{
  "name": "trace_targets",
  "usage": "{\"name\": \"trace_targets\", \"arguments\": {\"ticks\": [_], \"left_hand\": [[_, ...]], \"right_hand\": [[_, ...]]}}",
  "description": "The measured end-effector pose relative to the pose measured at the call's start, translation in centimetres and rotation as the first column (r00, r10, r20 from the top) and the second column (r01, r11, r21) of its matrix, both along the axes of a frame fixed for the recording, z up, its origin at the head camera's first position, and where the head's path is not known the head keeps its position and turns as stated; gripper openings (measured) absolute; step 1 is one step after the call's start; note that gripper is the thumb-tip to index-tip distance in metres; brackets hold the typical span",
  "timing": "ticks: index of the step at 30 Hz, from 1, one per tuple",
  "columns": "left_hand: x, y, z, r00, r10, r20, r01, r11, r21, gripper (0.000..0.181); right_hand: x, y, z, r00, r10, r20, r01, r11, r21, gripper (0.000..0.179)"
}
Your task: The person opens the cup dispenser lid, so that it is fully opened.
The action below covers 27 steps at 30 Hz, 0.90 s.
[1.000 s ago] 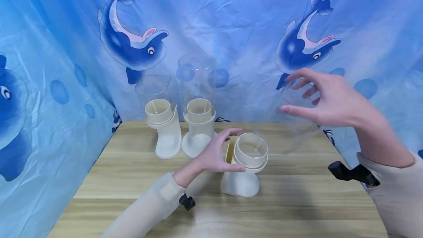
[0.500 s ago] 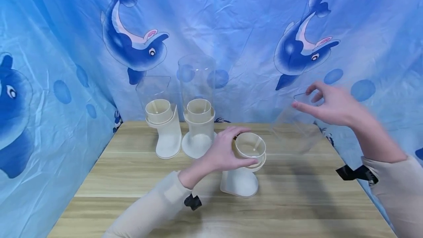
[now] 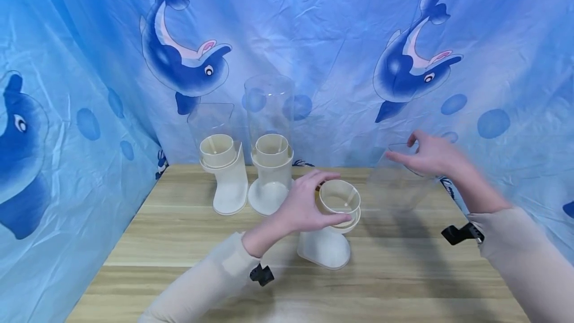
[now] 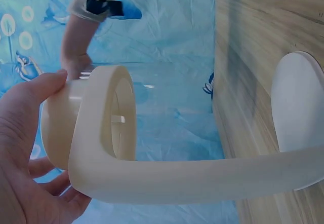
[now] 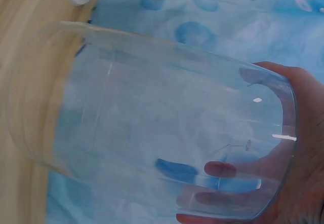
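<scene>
My left hand (image 3: 305, 204) grips the round cream collar (image 3: 342, 197) at the top of a white stand (image 3: 326, 249), its thumb in front and fingers behind. In the left wrist view, the stand's curved arm (image 4: 202, 181) runs from the ring to a flat base (image 4: 299, 100) on the table. Off to the right, my right hand (image 3: 432, 154) holds a clear, hollow cylinder (image 3: 389, 183) by its upper end, apart from the stand. The right wrist view shows the see-through cylinder wall (image 5: 152, 102), with fingers spread around the near end.
At the back left stand two more cream-and-white stands, one with a short clear container (image 3: 211, 118) and one with a tall clear cylinder (image 3: 269, 103). The wooden table (image 3: 188, 243) meets a blue dolphin-print curtain (image 3: 314, 24) at the back and sides.
My left hand has shifted right from beside the stand onto its collar. The clear cylinder has come down in my right hand, which now holds it lower over the table's right side.
</scene>
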<state>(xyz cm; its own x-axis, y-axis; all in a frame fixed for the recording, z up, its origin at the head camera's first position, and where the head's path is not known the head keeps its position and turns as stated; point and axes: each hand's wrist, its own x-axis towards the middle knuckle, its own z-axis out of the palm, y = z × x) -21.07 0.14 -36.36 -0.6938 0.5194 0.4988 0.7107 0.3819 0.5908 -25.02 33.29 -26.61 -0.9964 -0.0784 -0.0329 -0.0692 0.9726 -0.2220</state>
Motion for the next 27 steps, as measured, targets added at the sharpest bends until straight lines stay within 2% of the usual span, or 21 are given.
{"name": "trace_targets", "arguments": {"ticks": [7, 13, 16, 19, 24, 27], "left_hand": [[-0.5, -1.0, 0.0, 0.996, -0.081, 0.034, 0.079, 0.996, 0.039, 0.082], [-0.2, -0.8, -0.1, 0.999, -0.023, 0.029, 0.022, 0.999, 0.031, 0.086], [-0.1, -0.9, -0.1, 0.999, -0.021, 0.033, 0.02, 0.999, 0.035, 0.084], [-0.3, -1.1, -0.1, 0.997, -0.066, 0.046, 0.065, 0.997, 0.041, 0.083], [-0.6, -1.6, 0.2, 0.984, -0.161, 0.077, 0.158, 0.986, 0.052, 0.081], [-0.5, -1.5, 0.1, 0.987, -0.151, 0.057, 0.148, 0.987, 0.059, 0.084]], "right_hand": [[-1.8, 0.1, -2.9, 1.0, -0.018, 0.025, 0.018, 1.0, -0.004, 0.098], [-2.8, 0.4, -5.1, 0.998, -0.037, 0.048, 0.037, 0.999, -0.004, 0.104], [-3.2, 0.6, -6.1, 0.997, -0.038, 0.06, 0.04, 0.999, -0.029, 0.111], [-3.5, 0.7, -7.0, 0.995, -0.045, 0.09, 0.05, 0.998, -0.044, 0.118], [-4.0, 0.9, -7.8, 0.986, -0.085, 0.142, 0.09, 0.995, -0.033, 0.126], [-4.2, 1.1, -8.2, 0.981, -0.106, 0.163, 0.114, 0.993, -0.039, 0.13]]}}
